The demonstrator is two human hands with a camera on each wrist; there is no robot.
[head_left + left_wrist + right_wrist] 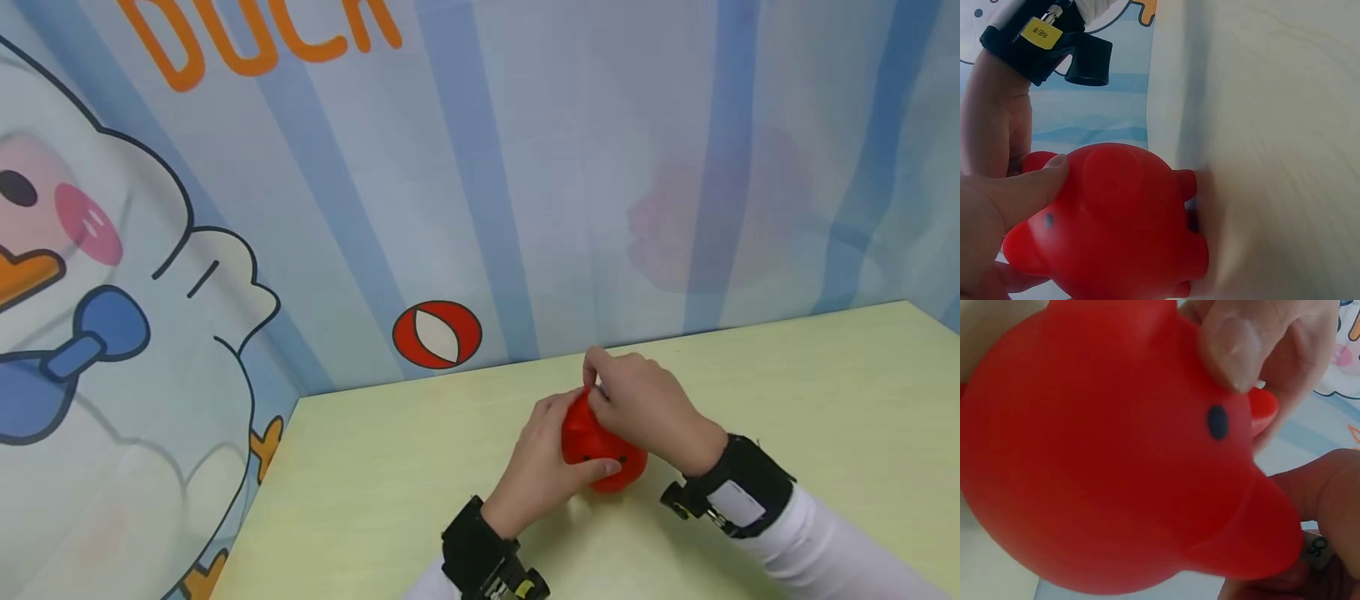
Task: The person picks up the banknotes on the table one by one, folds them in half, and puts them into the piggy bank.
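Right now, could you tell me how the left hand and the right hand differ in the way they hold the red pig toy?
The left hand wraps the red pig toy from the side, thumb lying across its face; the right hand comes from above, fingers pinching its top near an ear. The left hand lies low by the table; the right hand arches over the toy. Both wear black wrist straps.

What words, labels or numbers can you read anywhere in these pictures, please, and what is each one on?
"DUCK": orange letters on the backdrop wall, tops cut off by the frame edge.
Yellow tag on the wrist-strap camera: a short dark mark, too small to read.
Small label low in the right wrist view: a few characters, too blurred to read.
Red pig toy, held by the left hand and the right hand: no text.
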